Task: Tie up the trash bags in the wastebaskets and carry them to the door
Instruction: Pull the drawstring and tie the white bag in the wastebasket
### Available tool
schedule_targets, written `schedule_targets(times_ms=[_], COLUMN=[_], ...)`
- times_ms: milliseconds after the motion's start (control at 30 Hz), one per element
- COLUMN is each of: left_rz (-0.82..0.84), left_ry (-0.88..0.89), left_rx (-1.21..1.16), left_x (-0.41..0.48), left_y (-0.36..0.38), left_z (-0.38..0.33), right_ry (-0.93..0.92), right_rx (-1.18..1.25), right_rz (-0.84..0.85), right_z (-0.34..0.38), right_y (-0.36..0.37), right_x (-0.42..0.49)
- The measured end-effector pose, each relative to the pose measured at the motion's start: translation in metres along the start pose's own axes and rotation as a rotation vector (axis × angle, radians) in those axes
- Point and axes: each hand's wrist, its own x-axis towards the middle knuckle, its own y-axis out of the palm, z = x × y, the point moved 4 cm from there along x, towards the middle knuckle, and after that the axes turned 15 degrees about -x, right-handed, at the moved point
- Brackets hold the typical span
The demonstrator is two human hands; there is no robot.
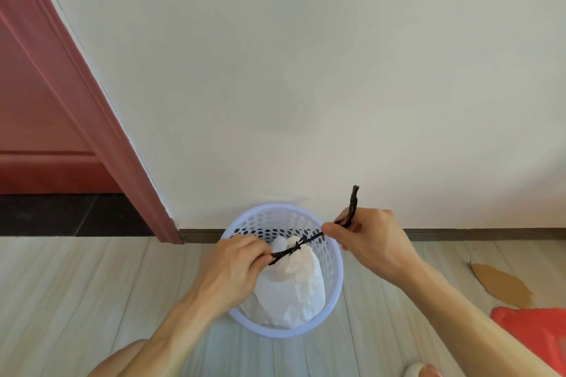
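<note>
**Knot drawn tight above the basket**

Both hands are on the black drawstring (312, 237). The left hand (235, 257) pinches one end between thumb and curled fingers. The right hand (369, 239) pinches the other, with the loose tail (353, 199) poking up past the knuckles. The cord runs taut between them, and a small knot (298, 244) sits about midway, so this looks like the cinching pull.

Dangers from here? Pull too hard and the thin cord could snap or tear out of the bag's hem, and the tie is lost. An uneven pull could drag the light wastebasket (284, 332) sideways or tip it. If either pinch slips before the knot bites, the neck may open again.

The white trash bag (291, 294) hangs directly under the knot. Its gathered neck rises to the cord between the two hands, and its bulk is down inside the lavender perforated basket, not yet lifted out. The basket stands on the pale floor (76, 285) just in front of the white wall (306, 70). The red door (36, 119) is off to the left, so the carry looks short. A cardboard scrap (499, 285) and an orange-red plastic item (533, 333) lie to the right, well apart from the basket
</note>
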Motion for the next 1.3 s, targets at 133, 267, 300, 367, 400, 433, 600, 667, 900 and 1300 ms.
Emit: schedule_targets(times_ms=[133, 267, 300, 367, 400, 433, 600, 667, 900, 1300], left_rz=[-0.021, -0.096, -0.076, -0.081, -0.096, -0.104, -0.122, -0.115, -0.198, -0.351], left_ry=[-0.149, -0.076, -0.069, -0.088, -0.092, -0.092, -0.221, -0.235, -0.186, -0.092], left_rx=[-0.225, -0.302, -0.291, -0.306, -0.314, -0.312, -0.640, -0.669, -0.490, -0.209], left_x=[0.018, 0.039, 0.044, 0.051, 0.052, 0.053, 0.052, 0.057, 0.056, 0.016], left_y=[-0.003, 0.006, 0.012, 0.023, 0.027, 0.030, 0.033, 0.034, 0.048, 0.077], left_z=[-0.024, -0.052, -0.057, -0.062, -0.063, -0.065, -0.075, -0.078, -0.066, -0.054], right_ry=[0.041, 0.069, 0.064, 0.056, 0.056, 0.060, 0.056, 0.039, 0.063, -0.098], right_rx=[0.176, 0.312, 0.328, 0.357, 0.363, 0.365, 0.339, 0.341, 0.365, 0.163], right_rz=[0.016, 0.017, 0.013, -0.001, -0.010, -0.017, 0.005, 0.014, -0.049, -0.130], right_z=[0.001, 0.003, 0.004, 0.004, 0.003, 0.002, 0.000, 0.002, -0.001, 0.013], right_y=[-0.008, -0.012, -0.012, -0.014, -0.015, -0.016, -0.013, -0.012, -0.010, -0.017], right_x=[-0.002, -0.003, -0.003, -0.003, -0.002, -0.002, 0.003, 0.004, 0.016, 0.001])
